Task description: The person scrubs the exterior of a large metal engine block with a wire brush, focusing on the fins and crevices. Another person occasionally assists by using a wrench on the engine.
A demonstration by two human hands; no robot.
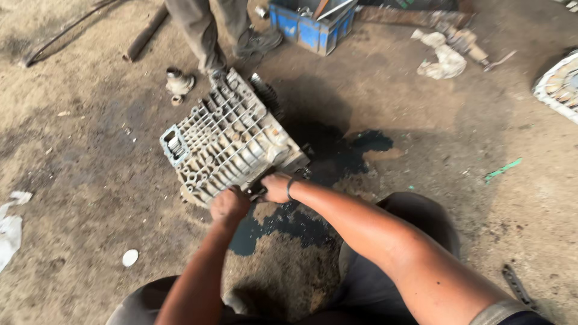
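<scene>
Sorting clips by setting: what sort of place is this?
Likely a rough vehicle repair yard: a ribbed metal casing lies on a dirt floor, dark oil has pooled beside it, and a blue crate holds tools.

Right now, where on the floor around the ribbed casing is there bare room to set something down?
Bare dirt lies left of the ribbed metal casing, toward the white rag, and right of the dark oil puddle, toward the green scrap. It is crowded at the casing's near edge, where both hands work, and behind it by another person's legs and the blue crate.
</scene>
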